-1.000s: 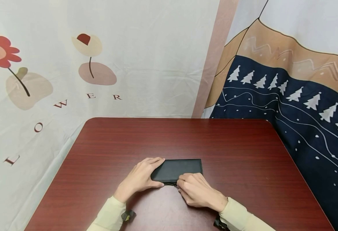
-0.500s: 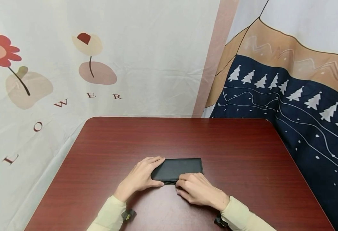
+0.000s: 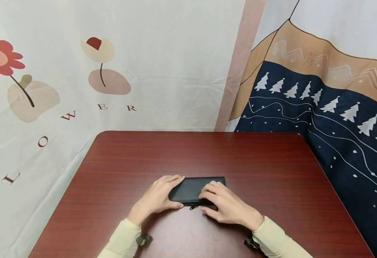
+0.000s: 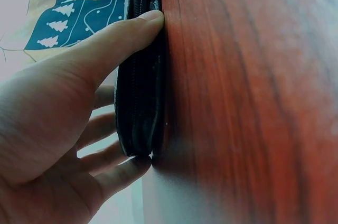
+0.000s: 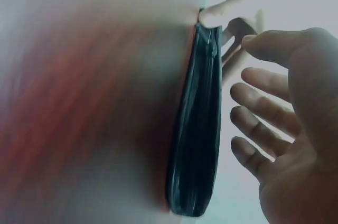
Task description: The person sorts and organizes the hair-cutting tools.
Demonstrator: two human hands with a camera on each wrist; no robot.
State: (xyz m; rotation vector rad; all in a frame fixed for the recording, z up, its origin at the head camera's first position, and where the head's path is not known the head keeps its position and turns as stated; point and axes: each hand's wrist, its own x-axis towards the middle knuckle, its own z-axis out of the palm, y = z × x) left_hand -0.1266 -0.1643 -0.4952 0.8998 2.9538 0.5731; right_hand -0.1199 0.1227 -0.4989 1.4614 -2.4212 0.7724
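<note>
A black zip wallet point(image 3: 188, 190) lies flat on the table, its zipped side facing the person. My left hand point(image 3: 157, 197) holds its left end, thumb along the near edge and fingers at the far side; the left wrist view shows that thumb pressed on the zipped side. The zip pull point(image 3: 192, 207) hangs at the near edge, just right of the left thumb. To the right of the pull, the side looks parted in the right wrist view. My right hand point(image 3: 225, 202) hovers at the wallet's right part, fingers loosely bent and apart from it in the right wrist view.
The brown wood-grain table point(image 3: 137, 154) stretches around the wallet. Behind it hang a pale flower-printed cloth point(image 3: 175, 64) and a dark blue cloth point(image 3: 282, 111) with white trees. Each wrist wears a small dark device.
My right hand has let go of the zip pull and shifted up and to the right, its fingers spreading. The pull now shows. The left hand and wallet have stayed in place.
</note>
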